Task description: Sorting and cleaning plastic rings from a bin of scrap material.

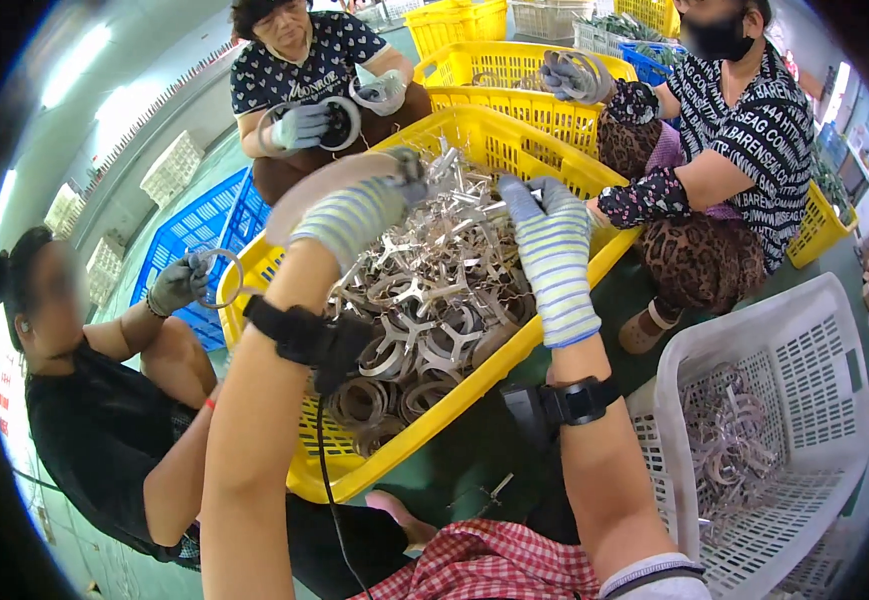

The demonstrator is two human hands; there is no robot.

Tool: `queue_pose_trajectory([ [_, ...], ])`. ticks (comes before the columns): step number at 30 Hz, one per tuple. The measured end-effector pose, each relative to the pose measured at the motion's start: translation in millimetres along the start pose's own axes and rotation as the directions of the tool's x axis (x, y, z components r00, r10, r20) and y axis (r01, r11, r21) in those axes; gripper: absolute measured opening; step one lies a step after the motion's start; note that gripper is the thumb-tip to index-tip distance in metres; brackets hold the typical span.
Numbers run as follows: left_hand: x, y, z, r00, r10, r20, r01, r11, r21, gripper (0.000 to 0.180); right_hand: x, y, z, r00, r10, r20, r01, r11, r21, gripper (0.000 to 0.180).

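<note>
A big yellow plastic crate [424,425] in front of me is heaped with shiny metal ring-and-spoke parts [434,290]. My left hand [359,210], in a striped knit glove, is raised over the heap and grips a metal part [444,165] near its fingertips. My right hand [552,255], gloved the same way, reaches down onto the pile with fingers on a metal piece at the far side. Each wrist carries a black strap with a small device.
A white plastic basket [814,350] at my right holds several metal parts. Three other people sit around the crate, each with gloved hands on metal rings. More yellow crates [514,80] and a blue crate [194,230] stand behind. My checked trouser leg [494,565] is below.
</note>
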State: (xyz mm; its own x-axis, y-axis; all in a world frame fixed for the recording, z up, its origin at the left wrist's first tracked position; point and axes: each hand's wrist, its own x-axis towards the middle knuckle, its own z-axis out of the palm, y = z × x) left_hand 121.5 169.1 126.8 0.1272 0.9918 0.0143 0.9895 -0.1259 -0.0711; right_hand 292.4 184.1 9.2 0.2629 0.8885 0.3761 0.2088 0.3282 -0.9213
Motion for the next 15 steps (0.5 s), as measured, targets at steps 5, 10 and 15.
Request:
queue_pose_trajectory([
  [5, 18, -76, 41, 0.953, -0.033, -0.302, -0.07, 0.943, -0.324, 0.026, 12, 7, -1, 0.984, 0.177, 0.032, -0.18, 0.969, 0.167, 0.033],
  [10, 43, -78, 91, 0.996, -0.086, -0.031, 0.006, 0.397, -0.918, 0.019, 12, -6, -32, 0.965, 0.146, -0.216, -0.075, 0.949, 0.308, 0.027],
  [15, 56, -66, 140, 1.0, -0.021, -0.01, 0.008, 0.703, -0.711, 0.029, 10, -27, -19, 0.951, 0.285, -0.117, -0.184, 0.83, 0.527, 0.023],
])
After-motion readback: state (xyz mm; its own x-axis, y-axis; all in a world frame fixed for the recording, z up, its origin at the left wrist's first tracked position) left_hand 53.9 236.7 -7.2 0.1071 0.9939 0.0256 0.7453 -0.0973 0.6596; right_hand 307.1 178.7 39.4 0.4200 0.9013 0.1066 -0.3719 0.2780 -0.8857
